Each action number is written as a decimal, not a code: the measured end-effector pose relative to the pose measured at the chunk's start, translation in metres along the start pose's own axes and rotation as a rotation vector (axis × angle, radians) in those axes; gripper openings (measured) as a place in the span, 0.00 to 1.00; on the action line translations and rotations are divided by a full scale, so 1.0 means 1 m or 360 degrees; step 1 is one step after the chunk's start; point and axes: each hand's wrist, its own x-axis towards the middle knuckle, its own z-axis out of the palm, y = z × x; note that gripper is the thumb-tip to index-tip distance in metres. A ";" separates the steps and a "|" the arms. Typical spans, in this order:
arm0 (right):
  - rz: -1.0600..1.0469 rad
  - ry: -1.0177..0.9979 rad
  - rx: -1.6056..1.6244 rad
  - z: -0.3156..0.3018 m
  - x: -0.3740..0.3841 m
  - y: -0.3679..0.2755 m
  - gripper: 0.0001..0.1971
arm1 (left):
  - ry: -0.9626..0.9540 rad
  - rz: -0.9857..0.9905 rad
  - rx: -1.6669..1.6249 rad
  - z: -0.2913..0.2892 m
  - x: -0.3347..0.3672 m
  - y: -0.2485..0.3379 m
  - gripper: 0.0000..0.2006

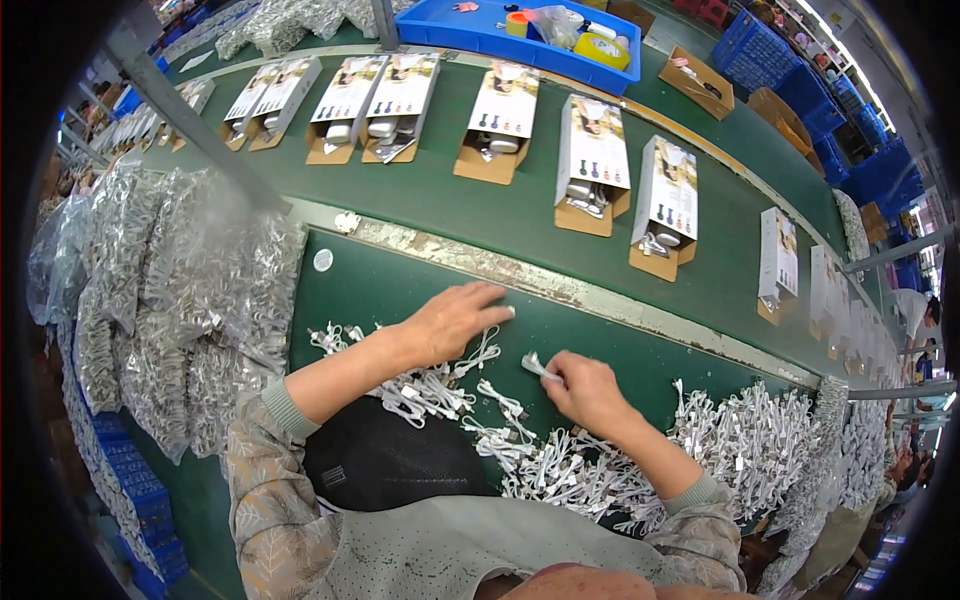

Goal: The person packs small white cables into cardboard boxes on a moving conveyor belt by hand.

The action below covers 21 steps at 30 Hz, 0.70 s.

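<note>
Bundled white charging cables [430, 392] lie in a loose heap on the green bench, below and around my left hand [455, 322]. That hand is stretched over the bench with its fingers apart, and I see nothing held in it. One folded cable [484, 352] lies just under its fingers. My right hand [588, 392] is closed, pinching the end of a small folded white cable [541, 367] that points up and left, toward the left hand. A larger pile of the same cables [740, 430] spreads beneath and to the right of my right forearm.
Beyond a worn metal rail [480, 265], several open-ended printed boxes [592, 150] stand on a green conveyor [400, 200]. Plastic bags of cables [190, 300] are stacked at left. A blue tray [460, 32] with tape rolls sits at the back. A black cushion-like object [390, 455] lies before me.
</note>
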 end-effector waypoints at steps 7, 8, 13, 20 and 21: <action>0.0598 -0.0281 0.1666 -0.022 0.055 -0.009 0.12 | -0.0046 0.0036 0.0250 -0.005 -0.019 0.005 0.12; 0.0587 -0.0266 0.1758 -0.022 0.066 -0.009 0.12 | -0.0038 0.0031 0.0252 -0.004 -0.022 0.004 0.12; 0.0419 -0.0305 0.2337 -0.007 0.143 -0.011 0.10 | 0.0124 -0.0172 0.0227 -0.008 -0.036 -0.004 0.04; 0.0580 -0.0018 0.2636 0.017 0.256 -0.018 0.08 | 0.0700 -0.1161 -0.0633 -0.055 -0.055 -0.045 0.08; 0.0650 0.0064 0.2703 0.021 0.272 -0.015 0.08 | 0.0733 -0.1239 -0.0592 -0.059 -0.053 -0.052 0.09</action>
